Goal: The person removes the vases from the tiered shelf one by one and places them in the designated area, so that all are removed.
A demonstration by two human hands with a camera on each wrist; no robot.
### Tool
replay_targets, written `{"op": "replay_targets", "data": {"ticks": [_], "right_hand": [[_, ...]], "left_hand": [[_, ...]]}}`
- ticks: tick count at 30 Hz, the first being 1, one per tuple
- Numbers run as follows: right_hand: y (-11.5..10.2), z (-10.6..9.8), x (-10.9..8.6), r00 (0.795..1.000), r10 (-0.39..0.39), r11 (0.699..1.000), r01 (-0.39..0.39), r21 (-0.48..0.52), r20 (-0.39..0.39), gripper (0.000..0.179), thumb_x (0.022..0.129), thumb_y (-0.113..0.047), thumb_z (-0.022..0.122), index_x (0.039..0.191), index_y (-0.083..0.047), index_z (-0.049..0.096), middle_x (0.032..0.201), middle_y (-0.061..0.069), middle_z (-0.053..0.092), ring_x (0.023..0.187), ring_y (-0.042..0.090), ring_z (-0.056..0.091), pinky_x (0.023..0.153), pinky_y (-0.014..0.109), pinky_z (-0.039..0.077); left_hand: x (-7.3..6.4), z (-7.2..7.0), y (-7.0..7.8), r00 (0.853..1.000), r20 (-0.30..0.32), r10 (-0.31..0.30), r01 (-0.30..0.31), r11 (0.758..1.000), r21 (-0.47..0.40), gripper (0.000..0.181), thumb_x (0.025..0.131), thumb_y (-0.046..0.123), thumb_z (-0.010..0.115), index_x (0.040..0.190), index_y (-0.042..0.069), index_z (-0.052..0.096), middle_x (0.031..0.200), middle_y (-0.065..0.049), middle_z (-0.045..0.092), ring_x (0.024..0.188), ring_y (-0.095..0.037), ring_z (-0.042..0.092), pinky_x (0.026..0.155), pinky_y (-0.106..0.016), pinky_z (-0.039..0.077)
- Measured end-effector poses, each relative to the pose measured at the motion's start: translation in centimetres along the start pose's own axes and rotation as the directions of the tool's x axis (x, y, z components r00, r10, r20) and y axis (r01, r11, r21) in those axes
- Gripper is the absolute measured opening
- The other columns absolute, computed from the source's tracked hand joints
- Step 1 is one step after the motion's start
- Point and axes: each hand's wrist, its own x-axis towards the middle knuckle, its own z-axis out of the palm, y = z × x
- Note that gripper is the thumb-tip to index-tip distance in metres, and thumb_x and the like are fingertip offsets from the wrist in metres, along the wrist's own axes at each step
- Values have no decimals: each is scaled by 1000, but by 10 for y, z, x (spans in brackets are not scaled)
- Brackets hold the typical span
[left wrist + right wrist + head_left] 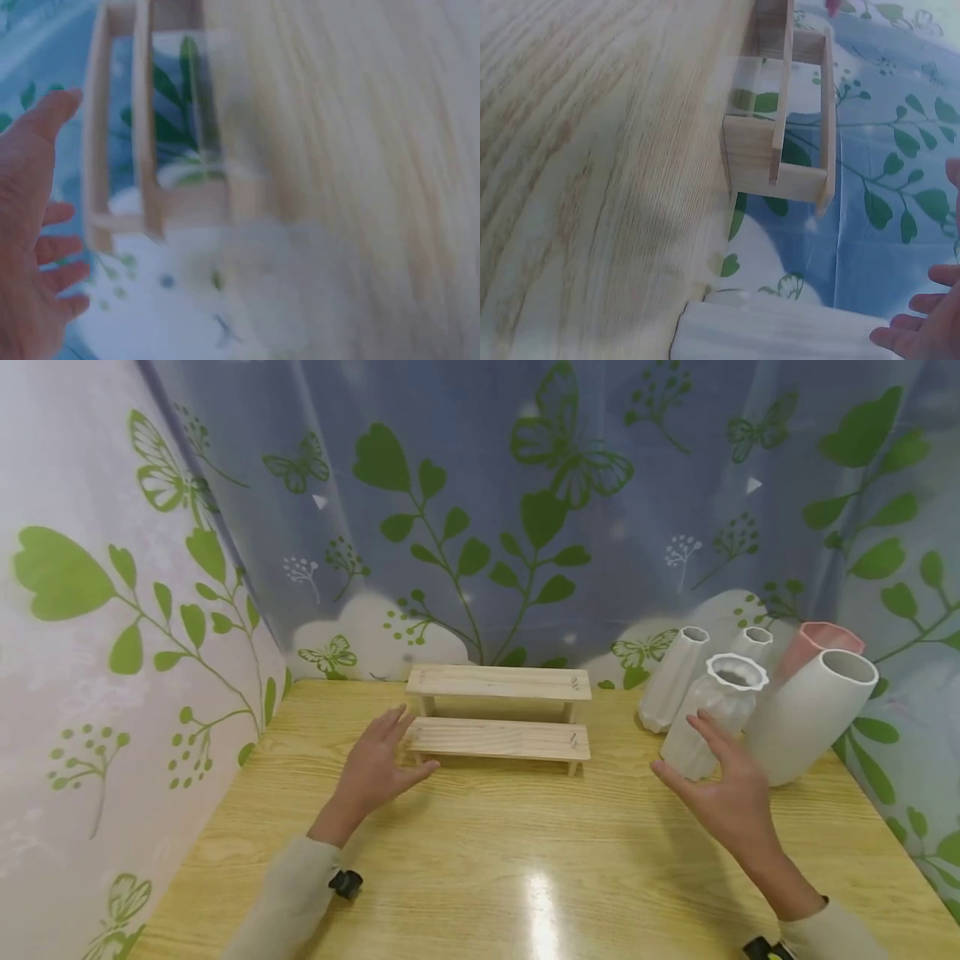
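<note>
A pale wooden two-tier shelf [498, 737] stands at the back of the table. My left hand [375, 768] hovers by its left end, thumb and fingers spread and holding nothing. In the left wrist view, that hand [34, 217] appears beside the blurred shelf [150, 150]. On the right, my right hand [731, 785] overlaps a white vase with a ruffled rim [727, 702], its thumb apart from loosely extended fingers. The right wrist view shows its fingertips [889, 337] beside a white vase [772, 330]; whether they touch it I cannot tell.
Clustered at the right back are a slim white vase [672, 685], a second slim one [757, 639] partly hidden, a pink vase [806, 647] and a large smooth white vase [806, 727]. A patterned curtain [480, 527] borders the wood-grain table [480, 860].
</note>
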Motion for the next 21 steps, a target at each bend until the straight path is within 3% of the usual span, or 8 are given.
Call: {"op": "replay_targets", "data": {"ticks": [3,5,8,12,15,21], "right_hand": [[-4,8,-1,993,-109,991,112,-67,52,86,76,-33,91,147,-3,54,158,21,42,142,50,39,104,72,39],[-6,14,-2,981,-176,975,185,-125,81,92,74,-41,91,147,-3,53,158,25,40,145,51,34,105,75,35],[-10,22,-6,961,-248,927,272,-258,123,102,74,-60,85,153,-8,47,159,29,34,148,53,25,107,78,30],[-14,31,-15,950,-236,850,303,-431,202,110,76,-81,67,161,-19,35,167,25,17,150,55,15,103,87,22],[-16,37,-21,947,-197,813,303,-497,254,110,77,-85,62,162,-23,34,170,21,7,150,56,14,102,90,18],[-15,45,-28,943,-153,802,293,-521,295,108,77,-84,62,160,-20,38,171,19,1,148,58,18,101,90,19]], "left_hand": [[-2,-5,21,999,-28,43,-41,995,94,96,88,61,72,156,2,41,162,-22,33,149,-43,31,120,-64,26],[-3,-7,35,999,-15,40,-38,988,151,100,87,67,68,159,6,35,166,-21,26,152,-43,24,122,-66,18],[-7,-7,54,999,36,10,-18,975,221,106,85,76,61,164,15,26,170,-18,13,156,-42,11,123,-68,8],[-13,-5,70,995,101,-27,-3,959,284,111,83,86,53,166,22,19,172,-14,4,157,-39,-1,122,-69,1],[-18,-1,75,992,123,-38,-2,951,309,111,82,89,49,166,22,19,172,-12,3,157,-38,-2,122,-70,2],[-23,5,72,990,134,-50,9,956,294,111,83,88,50,166,20,21,172,-14,8,157,-37,-3,122,-70,4]]}}
